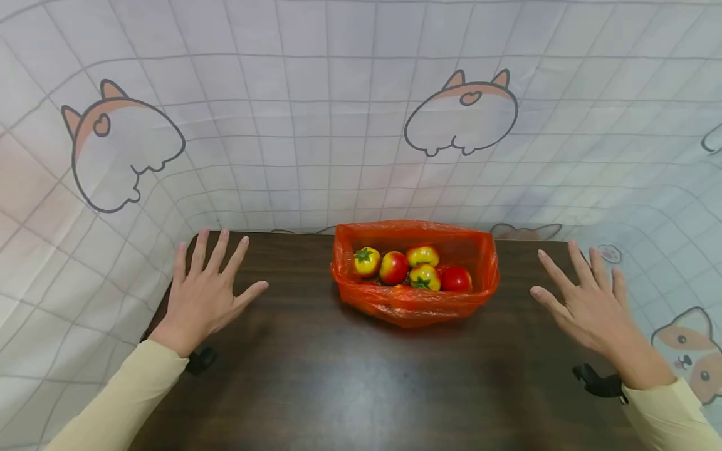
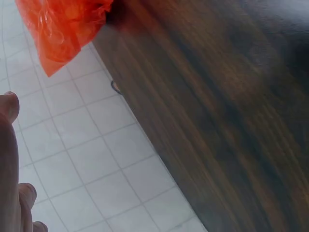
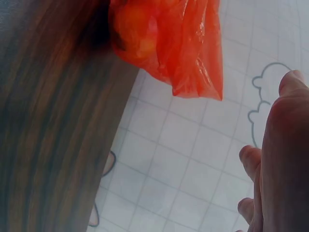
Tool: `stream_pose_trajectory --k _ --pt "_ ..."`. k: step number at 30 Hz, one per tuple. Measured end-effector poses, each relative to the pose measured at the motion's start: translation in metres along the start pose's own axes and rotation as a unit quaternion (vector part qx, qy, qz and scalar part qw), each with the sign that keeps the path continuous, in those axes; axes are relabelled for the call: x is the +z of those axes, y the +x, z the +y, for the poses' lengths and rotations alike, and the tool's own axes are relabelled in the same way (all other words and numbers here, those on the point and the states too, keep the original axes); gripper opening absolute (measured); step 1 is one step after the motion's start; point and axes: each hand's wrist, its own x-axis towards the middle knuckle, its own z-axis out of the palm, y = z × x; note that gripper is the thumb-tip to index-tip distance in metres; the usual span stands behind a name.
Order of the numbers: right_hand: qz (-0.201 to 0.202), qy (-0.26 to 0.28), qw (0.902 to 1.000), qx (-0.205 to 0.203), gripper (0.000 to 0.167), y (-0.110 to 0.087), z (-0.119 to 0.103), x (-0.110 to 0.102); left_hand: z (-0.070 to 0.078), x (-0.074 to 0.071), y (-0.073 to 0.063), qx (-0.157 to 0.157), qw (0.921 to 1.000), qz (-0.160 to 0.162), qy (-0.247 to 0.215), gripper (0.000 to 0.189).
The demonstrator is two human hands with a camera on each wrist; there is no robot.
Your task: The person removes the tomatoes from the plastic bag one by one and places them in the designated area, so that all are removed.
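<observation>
A red plastic bag point(image 1: 414, 310) stands with its mouth spread wide at the far middle of the table. Inside it lie several red and yellow fruits point(image 1: 393, 268), some with green leafy tops; the bag's front wall hides their lower parts. To the left of the bag, my left hand point(image 1: 205, 291) is held with fingers spread and straight, holding nothing. On the other side, my right hand point(image 1: 592, 300) has its fingers spread too, apart from the bag. Both wrist views show the bag's outer wall, with fingers of the left hand point(image 2: 9, 159) and right hand point(image 3: 285, 154) at the frame edges.
The dark wood table point(image 1: 338, 388) reaches back to a white grid-patterned cloth point(image 1: 350, 125) with cartoon dogs, which hangs behind and along both sides. Black wrist straps show at the left cuff point(image 1: 202, 361) and right cuff point(image 1: 600, 382).
</observation>
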Motion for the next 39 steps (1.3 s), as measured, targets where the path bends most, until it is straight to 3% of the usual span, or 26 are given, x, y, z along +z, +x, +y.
stream_pose_trajectory --k 8,16,21,25,31,36,39 --pt "0.005 0.014 0.9999 0.001 0.071 0.013 -0.005 -0.004 0.009 0.004 0.02 -0.003 0.9998 0.002 -0.021 0.09" --pt "0.001 0.046 0.9989 -0.002 0.07 0.028 -0.009 0.0 0.015 0.016 0.035 -0.019 0.998 -0.028 -0.054 0.09" --pt "0.006 0.119 0.9929 -0.002 0.063 0.034 -0.008 0.005 0.02 0.025 0.043 -0.021 0.994 -0.031 -0.102 0.089" --pt "-0.002 0.205 0.9788 -0.006 0.058 0.042 -0.006 0.011 0.022 0.034 0.05 -0.024 0.9885 -0.046 -0.142 0.087" --pt "0.004 0.32 0.9469 -0.034 0.059 0.053 -0.004 0.027 0.03 0.052 0.061 -0.02 0.9796 -0.072 -0.187 0.086" --pt "-0.034 0.377 0.9256 -0.004 0.061 0.061 -0.005 0.037 0.04 0.067 0.069 -0.02 0.967 -0.08 -0.241 0.085" --pt "-0.048 0.428 0.9024 0.017 0.066 0.064 -0.005 0.043 0.046 0.077 0.072 -0.013 0.9587 -0.081 -0.272 0.083"
